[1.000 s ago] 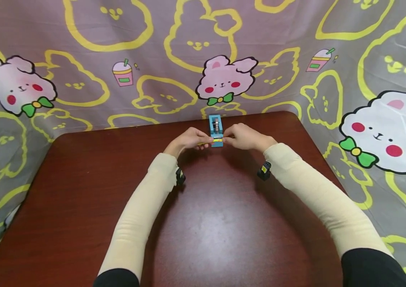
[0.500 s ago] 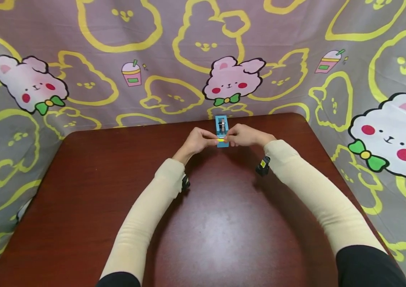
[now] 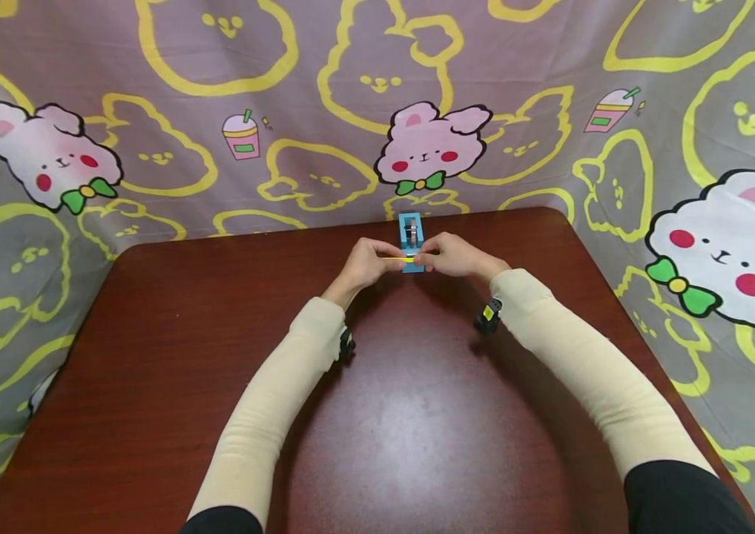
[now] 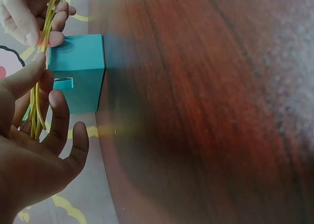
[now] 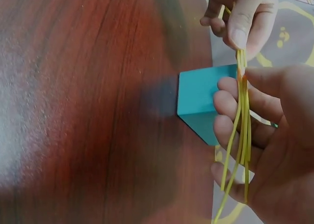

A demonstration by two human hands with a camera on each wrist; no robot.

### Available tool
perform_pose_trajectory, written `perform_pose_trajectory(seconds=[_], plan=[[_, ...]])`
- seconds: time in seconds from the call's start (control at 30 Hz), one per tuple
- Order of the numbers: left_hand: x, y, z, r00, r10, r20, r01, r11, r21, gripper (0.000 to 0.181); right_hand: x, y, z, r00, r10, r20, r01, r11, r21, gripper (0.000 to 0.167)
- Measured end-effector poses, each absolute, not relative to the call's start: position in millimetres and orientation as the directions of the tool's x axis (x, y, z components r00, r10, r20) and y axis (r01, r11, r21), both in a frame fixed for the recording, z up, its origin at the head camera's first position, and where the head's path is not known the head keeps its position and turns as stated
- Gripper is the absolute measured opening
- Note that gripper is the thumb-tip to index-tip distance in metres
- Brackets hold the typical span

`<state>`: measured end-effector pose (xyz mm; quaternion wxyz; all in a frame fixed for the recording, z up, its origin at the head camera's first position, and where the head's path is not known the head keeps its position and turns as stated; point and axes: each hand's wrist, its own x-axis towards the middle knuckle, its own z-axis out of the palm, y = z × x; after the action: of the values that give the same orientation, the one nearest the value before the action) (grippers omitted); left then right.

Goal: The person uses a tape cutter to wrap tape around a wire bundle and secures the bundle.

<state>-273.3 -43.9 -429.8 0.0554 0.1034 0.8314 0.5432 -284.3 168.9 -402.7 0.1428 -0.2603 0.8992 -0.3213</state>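
A bundle of thin yellow strands [image 5: 243, 116], several together, stretches between the two hands just in front of a blue tape dispenser [image 3: 412, 268]. Near its middle a small orange patch [image 5: 240, 72] shows on the strands. My left hand [image 3: 366, 263] pinches the bundle on the left between thumb and fingers. On the right, my right hand [image 3: 449, 254] pinches it close to the orange patch, with loose strand ends lying across its fingers in the right wrist view. The dispenser stands upright behind the bundle, holding a tape roll [image 3: 413, 231].
A dark red-brown table [image 3: 217, 356] lies under both forearms. Behind it and at the sides hangs a patterned curtain [image 3: 311, 74], close to the dispenser at the table's far edge. Small black cameras [image 3: 488, 316] are worn on the wrists.
The head view shifted slightly between the first two frames. Both hands stay by the dispenser with the bundle pinched, and only their fingers move a little.
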Motion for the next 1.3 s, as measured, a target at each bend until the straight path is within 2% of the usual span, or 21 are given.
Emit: perform_pose_trajectory(seconds=[0.33,0.5,0.73,0.9,1.07,1.3], plan=[[-273.1,-45.1,-432.6,-0.972,0.233,0.026,0.113,0.371,0.922,0.011,-273.2,162.0,-410.3,-0.892,-0.451,-0.028,-0.313,0.663,-0.68,0.022],[-273.1,-46.0,-431.7,-0.971,0.24,0.01,0.109,0.404,0.908,0.013,-271.5,160.6,-415.5,-0.904,-0.428,0.01,-0.323,0.666,-0.673,0.021],[-274.2,-45.1,-429.2,-0.98,0.198,-0.01,0.091,0.493,0.865,0.04,-270.9,159.6,-421.7,-0.915,-0.402,0.033,-0.313,0.656,-0.687,0.022],[-278.1,-37.7,-424.7,-0.99,0.12,-0.07,0.014,0.587,0.809,0.048,-268.7,159.9,-426.1,-0.929,-0.367,0.055,-0.302,0.662,-0.686,0.02],[-285.3,-28.2,-422.1,-0.989,0.102,-0.106,-0.011,0.668,0.744,0.056,-266.6,160.0,-429.8,-0.934,-0.352,0.066,-0.298,0.664,-0.686,0.021],[-293.1,-19.5,-421.1,-0.987,0.09,-0.136,-0.039,0.68,0.733,0.049,-268.6,163.6,-429.8,-0.934,-0.351,0.063,-0.294,0.656,-0.695,0.019]])
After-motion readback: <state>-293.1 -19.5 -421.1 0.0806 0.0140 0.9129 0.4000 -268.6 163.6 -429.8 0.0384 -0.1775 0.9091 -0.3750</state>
